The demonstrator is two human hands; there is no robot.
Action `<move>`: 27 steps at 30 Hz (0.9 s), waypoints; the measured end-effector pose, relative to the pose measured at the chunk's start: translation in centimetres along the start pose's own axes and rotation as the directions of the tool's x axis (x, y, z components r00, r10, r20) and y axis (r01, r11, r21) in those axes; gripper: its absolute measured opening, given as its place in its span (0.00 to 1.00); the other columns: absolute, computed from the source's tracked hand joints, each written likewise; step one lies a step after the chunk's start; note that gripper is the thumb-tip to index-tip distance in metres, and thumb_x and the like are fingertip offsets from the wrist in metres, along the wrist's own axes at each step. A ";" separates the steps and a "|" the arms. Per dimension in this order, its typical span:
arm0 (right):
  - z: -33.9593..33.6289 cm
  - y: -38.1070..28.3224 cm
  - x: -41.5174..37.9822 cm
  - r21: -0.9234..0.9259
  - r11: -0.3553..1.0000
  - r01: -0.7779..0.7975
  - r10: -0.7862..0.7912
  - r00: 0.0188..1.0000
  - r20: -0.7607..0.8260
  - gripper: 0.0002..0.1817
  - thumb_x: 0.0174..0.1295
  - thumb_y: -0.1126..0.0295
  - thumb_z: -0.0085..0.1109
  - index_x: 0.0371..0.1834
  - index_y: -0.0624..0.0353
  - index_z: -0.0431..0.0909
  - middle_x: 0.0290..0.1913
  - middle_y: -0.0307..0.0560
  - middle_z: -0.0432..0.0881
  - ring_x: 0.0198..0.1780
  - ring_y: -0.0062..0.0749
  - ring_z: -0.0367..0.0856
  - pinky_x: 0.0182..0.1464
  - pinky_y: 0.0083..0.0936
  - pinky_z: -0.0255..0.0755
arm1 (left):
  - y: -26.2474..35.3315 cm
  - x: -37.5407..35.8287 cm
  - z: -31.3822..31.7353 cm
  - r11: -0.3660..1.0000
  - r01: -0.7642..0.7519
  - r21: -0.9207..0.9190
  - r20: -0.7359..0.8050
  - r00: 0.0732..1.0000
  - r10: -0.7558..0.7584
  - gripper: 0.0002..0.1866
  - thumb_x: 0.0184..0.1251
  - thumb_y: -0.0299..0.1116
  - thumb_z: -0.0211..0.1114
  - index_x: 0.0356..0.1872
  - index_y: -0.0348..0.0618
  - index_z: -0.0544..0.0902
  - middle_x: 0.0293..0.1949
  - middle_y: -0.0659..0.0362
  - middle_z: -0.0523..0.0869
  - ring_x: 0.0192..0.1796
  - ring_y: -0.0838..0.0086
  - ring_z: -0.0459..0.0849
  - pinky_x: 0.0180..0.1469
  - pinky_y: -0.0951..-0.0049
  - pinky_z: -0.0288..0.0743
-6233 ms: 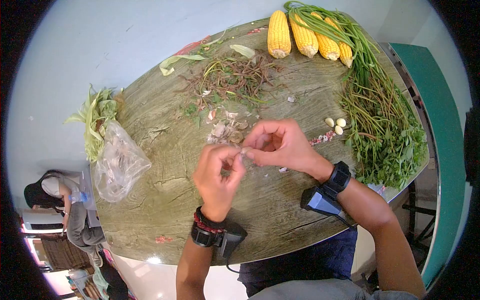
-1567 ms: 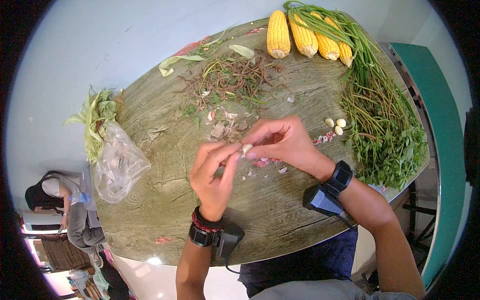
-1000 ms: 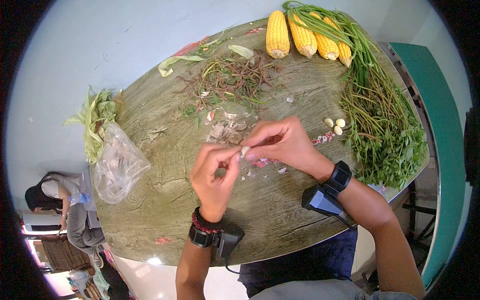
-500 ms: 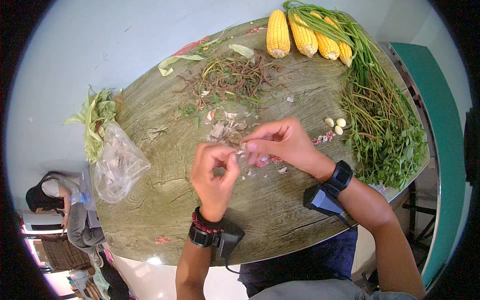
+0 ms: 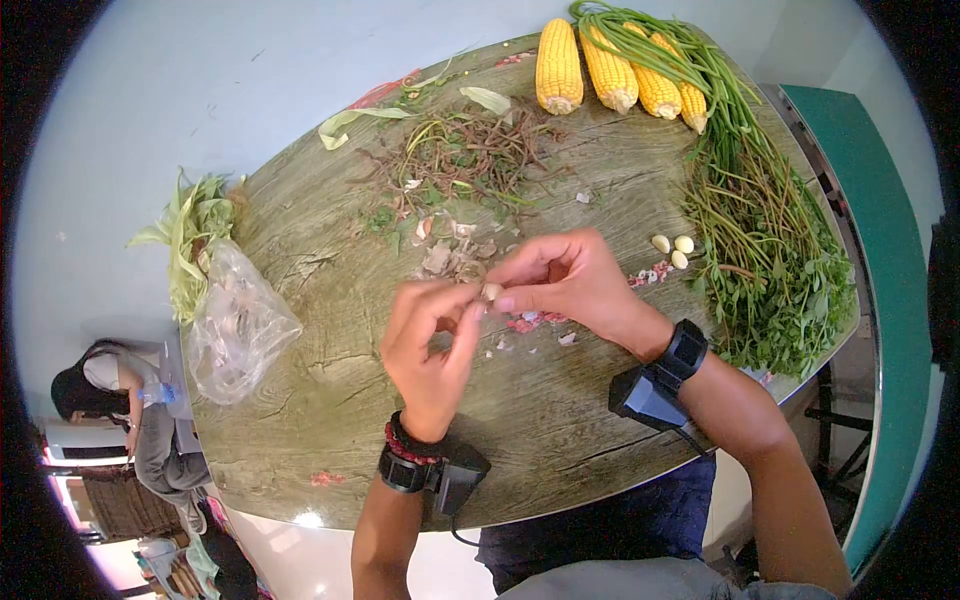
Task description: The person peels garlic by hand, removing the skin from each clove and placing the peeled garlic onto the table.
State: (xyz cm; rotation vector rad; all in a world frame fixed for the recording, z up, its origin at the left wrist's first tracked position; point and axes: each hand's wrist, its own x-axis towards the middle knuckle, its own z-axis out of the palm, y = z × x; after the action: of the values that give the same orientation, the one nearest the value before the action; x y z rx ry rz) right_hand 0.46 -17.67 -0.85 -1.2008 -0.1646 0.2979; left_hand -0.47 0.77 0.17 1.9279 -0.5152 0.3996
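Observation:
Between my fingertips, over the middle of the table, is a small pale garlic clove (image 5: 491,291). My right hand (image 5: 566,277) pinches it from the right. From the left, the thumb and forefinger of my left hand (image 5: 432,335) close on its edge, where a bit of skin seems to be. Just beyond my hands lies a heap of papery garlic skins (image 5: 455,258), partly hidden by my fingers. Three peeled garlic cloves (image 5: 680,251) sit together on the right, beside the greens.
Leafy greens (image 5: 770,270) and long green beans (image 5: 735,120) cover the right edge. Several corn cobs (image 5: 559,70) lie at the back. Stem scraps (image 5: 470,155) stand behind the skins. A plastic bag (image 5: 240,330) and corn husks (image 5: 190,235) are left. A seated person (image 5: 150,420) is beyond the table.
The clove now shows more clearly between my fingertips, and my left fingers have shifted slightly against it. The peeled cloves and vegetables stay where they were.

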 end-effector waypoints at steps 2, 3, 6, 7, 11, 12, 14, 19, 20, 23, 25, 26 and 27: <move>0.0 0.1 0.0 -0.011 1.000 0.012 -0.012 1.000 0.004 0.09 0.58 0.75 0.68 0.42 0.62 0.83 0.35 0.40 0.86 0.31 0.14 0.81 0.29 0.12 0.75 | 0.1 -0.1 0.0 1.000 0.026 -0.010 0.007 1.000 -0.026 0.09 0.58 0.16 0.66 0.39 0.36 0.84 0.39 0.57 0.82 0.37 0.77 0.79 0.37 0.81 0.74; -0.2 0.5 0.2 -0.016 0.999 0.041 -0.041 0.999 0.008 0.09 0.58 0.75 0.68 0.41 0.62 0.83 0.35 0.40 0.86 0.31 0.14 0.80 0.29 0.12 0.75 | 0.0 -0.2 0.0 1.000 0.027 -0.010 0.003 1.000 -0.027 0.09 0.58 0.16 0.66 0.39 0.36 0.85 0.38 0.57 0.82 0.37 0.77 0.80 0.36 0.81 0.74; -0.1 0.3 0.1 -0.016 0.999 0.033 -0.033 0.999 0.004 0.09 0.58 0.75 0.68 0.42 0.62 0.83 0.35 0.40 0.86 0.31 0.14 0.80 0.29 0.12 0.75 | 0.0 -0.2 0.1 1.000 0.007 0.009 -0.005 1.000 -0.007 0.08 0.58 0.17 0.66 0.39 0.37 0.85 0.37 0.57 0.82 0.37 0.77 0.80 0.35 0.81 0.74; 0.0 0.2 0.1 -0.014 1.000 0.015 -0.015 1.000 0.000 0.10 0.58 0.75 0.68 0.42 0.62 0.83 0.35 0.40 0.86 0.31 0.14 0.80 0.28 0.12 0.75 | -0.1 -0.1 0.1 1.000 -0.003 0.018 -0.007 1.000 0.003 0.08 0.58 0.17 0.66 0.38 0.37 0.86 0.36 0.57 0.82 0.37 0.77 0.80 0.34 0.81 0.74; 0.1 0.3 0.2 -0.037 0.999 0.015 -0.015 1.000 0.002 0.11 0.58 0.77 0.68 0.44 0.64 0.83 0.36 0.41 0.86 0.33 0.15 0.81 0.31 0.13 0.76 | -0.5 0.1 0.2 0.995 -0.099 0.028 -0.016 0.995 0.100 0.12 0.53 0.14 0.69 0.38 0.37 0.85 0.35 0.56 0.82 0.30 0.79 0.79 0.29 0.82 0.73; 0.0 0.1 0.2 -0.036 0.999 -0.008 0.008 1.000 0.009 0.11 0.57 0.78 0.67 0.44 0.65 0.83 0.38 0.42 0.86 0.35 0.16 0.82 0.34 0.14 0.77 | -0.4 0.1 0.2 0.995 -0.100 0.029 -0.016 0.995 0.101 0.12 0.53 0.14 0.69 0.38 0.37 0.85 0.35 0.57 0.82 0.31 0.79 0.79 0.29 0.82 0.74; 0.0 -0.1 0.1 -0.038 0.999 -0.032 0.032 0.999 0.013 0.11 0.57 0.80 0.67 0.44 0.66 0.83 0.39 0.43 0.86 0.38 0.17 0.83 0.37 0.14 0.79 | -0.4 0.2 0.2 0.993 -0.107 0.040 -0.014 0.994 0.108 0.12 0.53 0.14 0.69 0.38 0.38 0.85 0.35 0.57 0.83 0.31 0.79 0.80 0.29 0.82 0.74; 0.0 0.1 0.2 -0.063 0.998 -0.014 0.014 1.000 -0.003 0.10 0.56 0.79 0.68 0.42 0.66 0.84 0.38 0.42 0.86 0.36 0.16 0.82 0.35 0.14 0.78 | -0.4 0.2 0.1 0.987 -0.137 0.084 -0.019 0.990 0.139 0.11 0.53 0.14 0.69 0.37 0.38 0.85 0.36 0.57 0.83 0.31 0.78 0.80 0.29 0.81 0.75; 0.0 0.1 0.2 -0.077 0.997 -0.011 0.011 1.000 0.000 0.10 0.56 0.79 0.68 0.41 0.66 0.84 0.37 0.42 0.86 0.35 0.16 0.82 0.34 0.13 0.77 | -0.4 0.2 0.1 0.989 -0.122 0.083 -0.023 0.992 0.125 0.11 0.53 0.15 0.69 0.37 0.38 0.85 0.36 0.57 0.82 0.31 0.78 0.80 0.30 0.81 0.75; 0.0 0.1 0.1 -0.104 0.995 -0.006 0.007 1.000 0.013 0.09 0.56 0.79 0.69 0.40 0.66 0.85 0.35 0.41 0.86 0.34 0.15 0.81 0.32 0.13 0.75 | -0.2 0.1 0.1 0.994 -0.076 0.080 -0.031 0.996 0.078 0.09 0.53 0.16 0.69 0.35 0.38 0.84 0.35 0.57 0.82 0.31 0.78 0.81 0.30 0.81 0.75; 0.0 0.2 0.1 -0.106 0.994 -0.008 0.011 1.000 0.027 0.09 0.55 0.78 0.69 0.40 0.65 0.85 0.34 0.41 0.86 0.33 0.14 0.81 0.32 0.13 0.74 | 0.0 0.0 0.1 0.997 -0.040 0.072 -0.032 0.999 0.042 0.08 0.54 0.17 0.69 0.34 0.38 0.83 0.34 0.57 0.81 0.31 0.77 0.81 0.30 0.80 0.76; 0.1 0.1 0.1 -0.107 0.994 -0.017 0.021 0.999 0.028 0.09 0.55 0.78 0.70 0.40 0.65 0.85 0.34 0.41 0.86 0.32 0.14 0.81 0.31 0.13 0.74 | 0.1 0.0 0.1 0.997 -0.019 0.071 -0.018 1.000 0.021 0.07 0.55 0.16 0.67 0.34 0.38 0.82 0.35 0.58 0.81 0.32 0.78 0.80 0.31 0.81 0.75; 0.1 0.0 0.1 -0.108 0.994 -0.027 0.030 0.999 0.028 0.10 0.55 0.78 0.70 0.40 0.65 0.85 0.34 0.40 0.86 0.32 0.14 0.81 0.31 0.13 0.74 | 0.2 -0.1 0.0 0.998 0.001 0.069 -0.005 1.000 -0.001 0.06 0.57 0.16 0.66 0.33 0.37 0.81 0.35 0.58 0.80 0.33 0.78 0.80 0.32 0.81 0.75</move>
State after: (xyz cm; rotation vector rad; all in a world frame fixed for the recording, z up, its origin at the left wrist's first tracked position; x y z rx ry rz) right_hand 0.51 -17.54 -0.81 -1.3070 -0.1916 0.3359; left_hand -0.61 0.67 0.26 1.9934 -0.5032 0.4264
